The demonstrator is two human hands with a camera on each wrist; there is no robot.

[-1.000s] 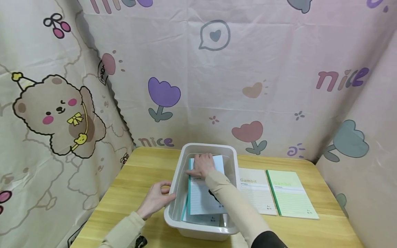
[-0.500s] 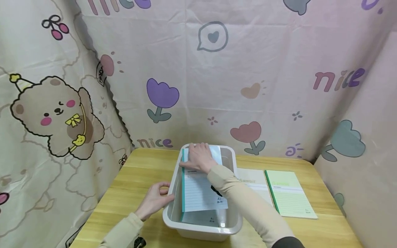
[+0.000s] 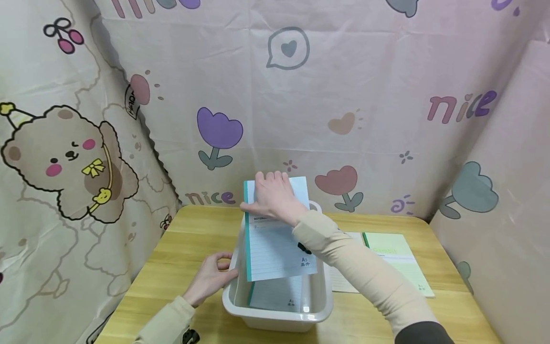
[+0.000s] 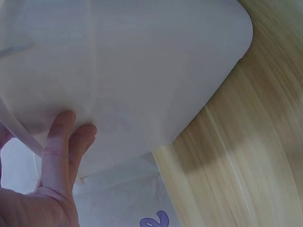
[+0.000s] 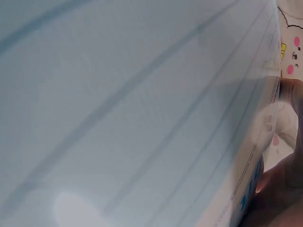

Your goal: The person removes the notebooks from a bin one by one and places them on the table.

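My right hand [image 3: 277,198] grips a light blue notebook [image 3: 279,251] with a teal spine near its top end, fingers over the far edge and thumb at the spine. The notebook is tilted, its upper part above the rim of a white plastic bin [image 3: 275,316]. Under it, another blue notebook [image 3: 275,294] lies inside the bin, partly covered. My left hand [image 3: 209,278] holds the bin's left rim; in the left wrist view two fingers lie against the outer wall [image 4: 156,71]. Ruled lines of the lifted notebook [image 5: 118,109] fill most of the right wrist view.
Right of the bin, a white notebook [image 3: 343,284] lies partly behind my right sleeve, beside a green notebook [image 3: 399,260] with a dark green spine. All stand on a wooden table [image 3: 172,260]. A printed curtain [image 3: 275,105] hangs behind and at both sides.
My right hand has lifted the blue notebook up and away from inside the bin, tilting it and uncovering more of the one below. The left hand stays at the rim.
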